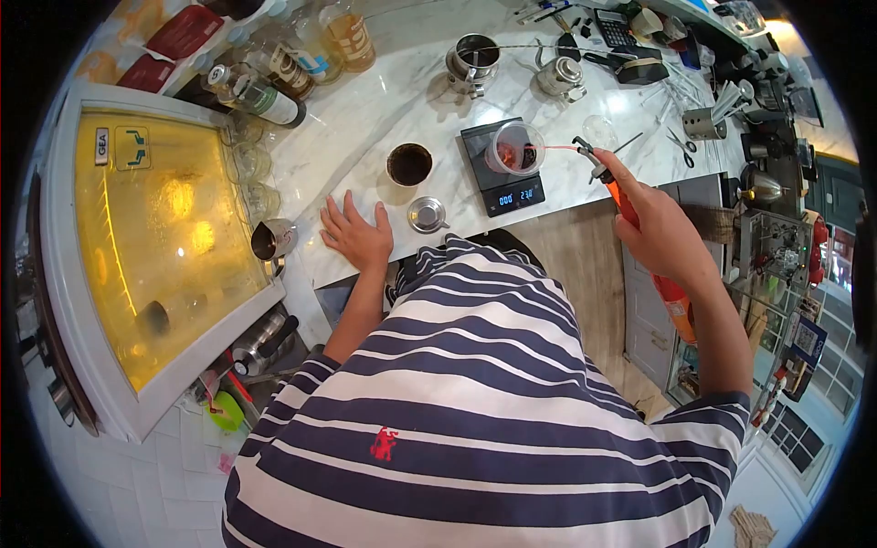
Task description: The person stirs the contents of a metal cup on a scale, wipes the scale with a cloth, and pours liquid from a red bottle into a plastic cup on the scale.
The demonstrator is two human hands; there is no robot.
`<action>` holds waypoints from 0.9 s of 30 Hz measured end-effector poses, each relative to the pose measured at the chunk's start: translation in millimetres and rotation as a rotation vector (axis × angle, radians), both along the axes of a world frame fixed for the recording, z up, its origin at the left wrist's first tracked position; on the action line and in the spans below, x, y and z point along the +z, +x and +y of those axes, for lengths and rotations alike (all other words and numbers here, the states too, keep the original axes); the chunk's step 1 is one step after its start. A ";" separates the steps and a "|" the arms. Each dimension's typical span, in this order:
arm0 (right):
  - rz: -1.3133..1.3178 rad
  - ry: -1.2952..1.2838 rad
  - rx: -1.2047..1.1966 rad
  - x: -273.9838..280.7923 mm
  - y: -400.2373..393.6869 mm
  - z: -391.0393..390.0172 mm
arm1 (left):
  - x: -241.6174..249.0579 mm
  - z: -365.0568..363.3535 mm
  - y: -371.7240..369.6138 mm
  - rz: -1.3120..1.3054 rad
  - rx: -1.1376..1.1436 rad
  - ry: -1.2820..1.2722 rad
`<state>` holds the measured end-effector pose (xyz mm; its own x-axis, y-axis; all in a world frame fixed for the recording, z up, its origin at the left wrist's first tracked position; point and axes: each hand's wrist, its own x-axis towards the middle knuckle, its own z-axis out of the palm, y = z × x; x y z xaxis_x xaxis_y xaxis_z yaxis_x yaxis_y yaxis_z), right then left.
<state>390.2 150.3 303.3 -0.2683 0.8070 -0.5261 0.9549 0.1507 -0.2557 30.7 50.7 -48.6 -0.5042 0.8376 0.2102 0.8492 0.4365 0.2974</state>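
My right hand [665, 228] grips an orange bottle [674, 309] by its upper part, index finger at the black-and-silver nozzle [592, 160]. From the nozzle a thin red line runs to a clear plastic cup [514, 149]. That cup stands on a black digital scale [500, 203] with lit digits, and something red and dark shows inside it. My left hand [358, 234] lies flat on the marble counter, fingers spread. Near it are a round cup with dark contents [408, 164] and a small metal filter piece [427, 216].
Glass bottles [265, 99] crowd the back left, beside a yellow-lit panel [174, 237]. A metal pitcher [273, 241] stands at the panel's corner. Farther back sit a metal pot [475, 57] and a small metal teapot [560, 79]. Scissors [682, 146] lie at the right.
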 end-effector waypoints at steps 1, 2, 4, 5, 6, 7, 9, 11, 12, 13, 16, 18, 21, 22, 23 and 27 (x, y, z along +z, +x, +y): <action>-0.008 -0.004 -0.003 1.2 1.2 -1.7 | -0.2 0.1 -0.1 0.001 -0.001 -0.001; 0.005 0.012 0.012 0.2 2.5 -4.3 | -0.5 0.3 -0.1 0.003 -0.001 -0.002; 0.029 0.043 0.046 -2.3 4.6 -10.1 | -0.4 -0.3 0.0 0.015 -0.001 -0.010; 0.029 0.032 0.038 -1.6 3.2 -12.3 | -0.2 -0.5 -0.1 0.026 -0.001 -0.016; 0.030 0.021 0.031 -1.1 -0.7 -14.4 | -0.2 0.0 0.1 0.037 0.000 -0.021; 0.030 0.010 0.024 -1.1 -4.0 -15.2 | -0.4 0.4 0.5 0.039 -0.002 -0.017; 0.029 0.009 0.034 -2.5 -8.2 -14.1 | 0.1 0.1 0.6 0.046 -0.005 -0.009; 0.026 0.007 0.041 -3.7 -11.5 -11.9 | 1.0 0.5 0.8 0.044 -0.006 -0.014; 0.024 0.006 0.045 -4.0 -13.0 -10.1 | 1.0 0.6 0.8 0.044 -0.005 -0.015; 0.022 0.005 0.049 -4.5 -14.4 -8.2 | 1.1 0.2 0.6 0.044 -0.008 -0.012; 0.010 0.009 0.050 -6.6 -13.9 -1.6 | 0.3 0.7 -0.3 0.029 -0.011 0.004; -0.013 0.004 0.039 -3.2 -13.1 1.1 | 0.1 0.6 -1.0 0.000 -0.011 0.017; -0.003 0.013 0.019 -2.8 -5.9 1.4 | 1.7 0.4 -0.7 -0.018 -0.005 0.007; 0.008 0.019 0.009 -2.6 -3.8 0.1 | 2.6 0.1 -0.3 -0.009 0.001 -0.002; 0.000 0.023 0.010 -1.2 -3.4 -0.9 | 3.5 0.4 0.0 0.000 0.004 -0.010; 0.011 0.030 -0.001 2.2 -1.5 -6.8 | 3.2 0.7 0.3 -0.019 -0.002 0.005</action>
